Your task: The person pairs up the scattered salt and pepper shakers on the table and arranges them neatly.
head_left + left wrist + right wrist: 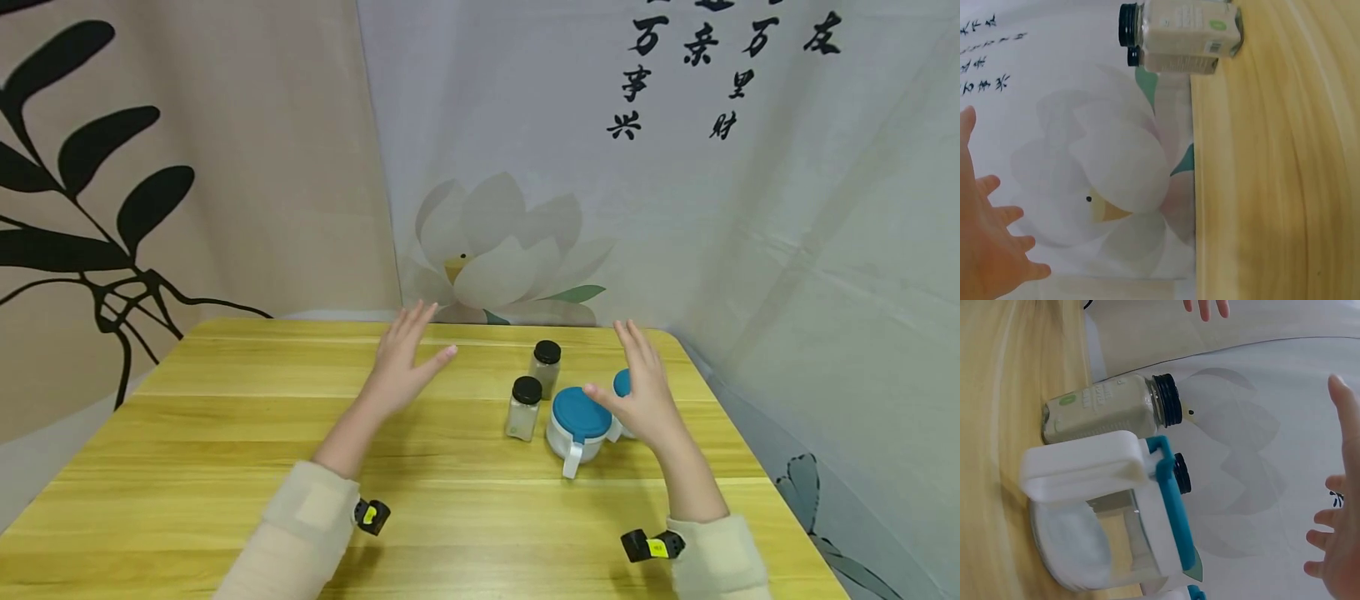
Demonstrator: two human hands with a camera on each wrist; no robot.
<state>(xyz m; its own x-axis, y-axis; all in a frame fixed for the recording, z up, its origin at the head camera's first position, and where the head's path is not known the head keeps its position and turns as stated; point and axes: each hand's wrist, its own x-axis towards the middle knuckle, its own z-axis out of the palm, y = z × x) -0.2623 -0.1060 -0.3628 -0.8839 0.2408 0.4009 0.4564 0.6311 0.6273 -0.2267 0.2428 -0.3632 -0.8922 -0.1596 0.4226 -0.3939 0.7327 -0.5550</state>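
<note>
My left hand (400,367) is raised over the left middle of the table, fingers straight and thumb spread, holding nothing. My right hand (643,398), also with straight fingers and nothing in it, hovers by two white containers with blue lids. The nearer lidded container (581,423) has a white handle facing me; the other blue-lidded container (622,383) is partly hidden behind my right hand. Left of them stand two square glass jars with black caps, a front jar (523,410) and a rear jar (546,367). In the right wrist view the front jar (1104,407) shows pale contents.
The wooden table (225,467) ends at a back edge against a hanging cloth (510,100) printed with a lotus and black characters. A beige cloth (285,167) with dark leaves hangs at the left. Each sleeve carries a small black wrist camera (372,517).
</note>
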